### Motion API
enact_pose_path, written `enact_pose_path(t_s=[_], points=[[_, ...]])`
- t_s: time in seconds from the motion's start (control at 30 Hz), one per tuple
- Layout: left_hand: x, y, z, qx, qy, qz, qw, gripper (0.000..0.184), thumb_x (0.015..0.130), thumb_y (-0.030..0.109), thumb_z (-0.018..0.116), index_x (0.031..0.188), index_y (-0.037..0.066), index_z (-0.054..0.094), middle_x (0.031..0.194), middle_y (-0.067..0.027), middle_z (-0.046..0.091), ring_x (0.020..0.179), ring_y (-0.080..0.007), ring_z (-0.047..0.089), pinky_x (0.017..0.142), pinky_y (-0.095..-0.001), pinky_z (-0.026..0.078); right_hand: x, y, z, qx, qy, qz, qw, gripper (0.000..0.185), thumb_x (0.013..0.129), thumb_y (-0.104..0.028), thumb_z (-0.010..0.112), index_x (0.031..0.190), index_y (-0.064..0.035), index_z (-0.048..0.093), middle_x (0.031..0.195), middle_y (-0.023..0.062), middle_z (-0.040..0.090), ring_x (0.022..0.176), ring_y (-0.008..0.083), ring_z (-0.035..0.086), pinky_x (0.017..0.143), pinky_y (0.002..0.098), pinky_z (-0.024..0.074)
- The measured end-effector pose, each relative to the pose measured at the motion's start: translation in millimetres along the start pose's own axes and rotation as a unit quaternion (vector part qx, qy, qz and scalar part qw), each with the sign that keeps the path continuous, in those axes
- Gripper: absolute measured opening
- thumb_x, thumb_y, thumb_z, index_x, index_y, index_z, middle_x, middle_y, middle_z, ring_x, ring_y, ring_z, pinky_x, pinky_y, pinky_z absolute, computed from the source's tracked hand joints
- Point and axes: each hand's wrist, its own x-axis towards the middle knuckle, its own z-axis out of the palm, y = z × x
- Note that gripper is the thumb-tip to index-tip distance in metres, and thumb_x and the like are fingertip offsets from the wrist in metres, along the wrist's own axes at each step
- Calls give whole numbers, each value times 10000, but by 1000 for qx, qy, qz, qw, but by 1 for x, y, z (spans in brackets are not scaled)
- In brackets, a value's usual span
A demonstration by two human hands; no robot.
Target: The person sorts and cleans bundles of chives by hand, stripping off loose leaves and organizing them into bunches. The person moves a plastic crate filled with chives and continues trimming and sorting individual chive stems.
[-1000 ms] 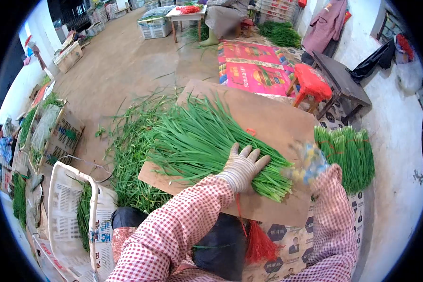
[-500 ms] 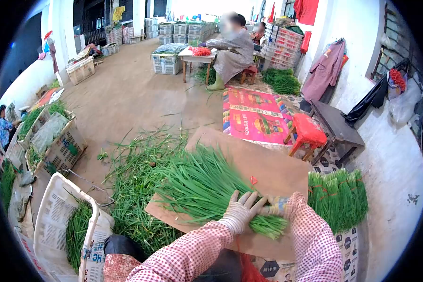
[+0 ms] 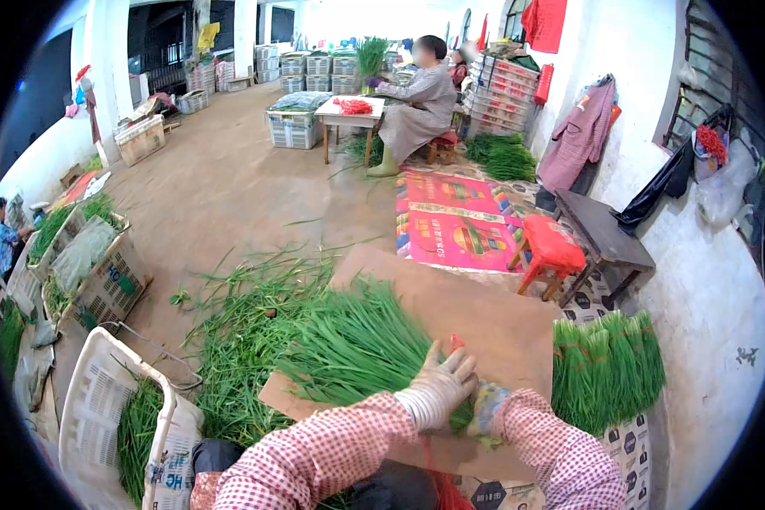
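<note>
A loose bundle of green garlic chives (image 3: pixel 352 344) lies on a brown board (image 3: pixel 493 302) before me, leaf tips toward the upper left. My left hand (image 3: pixel 440 387), in a pale glove, is closed over the bundle near its stalk end and presses the leaves together. At the cut ends my right hand (image 3: pixel 487 410), in a patterned glove, curls around the stalks; its fingertips are partly hidden. A small red tie (image 3: pixel 456 342) shows just beyond my left fingers. Tied chive bunches (image 3: pixel 608 365) stand side by side right of the board.
Loose chives (image 3: pixel 250 340) are heaped left of the board, beside a white plastic basket (image 3: pixel 102 408). A red stool (image 3: pixel 552 246) and dark bench (image 3: pixel 608 234) stand ahead right. Farther off, a person (image 3: pixel 416 102) sits at a small table (image 3: pixel 348 110) holding up greens.
Both hands have drawn closer together at the stalk end, and less stalk shows past them. The seated person has raised a bunch of greens. My view has shifted slightly.
</note>
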Motion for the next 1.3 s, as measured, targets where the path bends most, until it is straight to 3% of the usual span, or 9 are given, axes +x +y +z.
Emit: enact_pose_path(t_s=[0.13,0.3,0.53,0.67,1.0,1.07,1.13,1.2,1.3], points=[[24,-29,6,13,12,79,997,1087,494,567,807,1368,63,402,1466,-171,291,1398,-370,189,1108,-610,88,2,-4,5,-12,30,10,999,955,689,-578,695,1404,-60,330,1305,202,483,1227,331,470,1025,404,379],[30,-32,21,-99,-113,16,988,1051,478,566,831,1302,46,439,1258,-164,543,1230,-295,482,1111,-541,172,0,-9,7,-21,52,21,998,970,678,-581,702,1406,-60,327,1312,202,477,1230,329,468,1026,405,378],[-4,-6,32,-45,-33,-50,997,1183,504,570,804,1410,37,262,1306,-172,495,1249,-317,447,1040,-547,273,-4,-12,10,-26,74,39,996,992,663,-585,712,1408,-59,323,1322,202,469,1233,327,466,1028,406,377],[2,-7,25,-59,-97,-67,991,1181,493,558,814,1420,70,268,1343,-160,461,1266,-311,425,1038,-553,276,-9,-14,7,-36,95,57,993,1004,654,-588,717,1409,-58,321,1328,202,465,1235,325,465,1030,406,376],[-1,-3,35,-35,-51,-71,996,1030,514,490,825,1386,210,353,1269,-121,519,1238,-292,454,1043,-538,280,-32,16,78,74,290,112,948,1113,602,-556,778,1430,-18,265,1448,223,320,1343,353,311,1126,427,239],[-1,-3,33,-38,-41,-74,996,1018,514,485,823,1378,209,360,1263,-115,522,1231,-291,459,1042,-538,280,-58,31,77,223,284,128,924,1127,553,-407,856,1418,8,264,1435,248,326,1354,361,298,1122,401,268],[-1,-3,35,-38,-34,-81,995,1008,515,490,814,1372,212,364,1258,-114,522,1228,-296,460,1037,-540,283,-64,81,116,512,314,75,796,970,678,-358,804,1420,-21,278,1395,201,405,1301,305,389,1093,401,312],[-2,-1,33,-40,-28,-83,995,997,513,502,807,1364,220,371,1248,-114,526,1227,-297,461,1030,-541,290,-89,120,119,591,340,111,724,765,797,-390,706,1382,-32,365,1314,169,499,1221,274,476,1045,395,369],[-1,-4,34,-36,-31,-77,996,993,509,494,813,1360,224,378,1246,-112,526,1229,-296,460,1030,-543,290,-104,140,50,340,328,173,864,509,889,-396,577,1231,-20,551,1170,145,597,1096,247,554,945,369,436]])
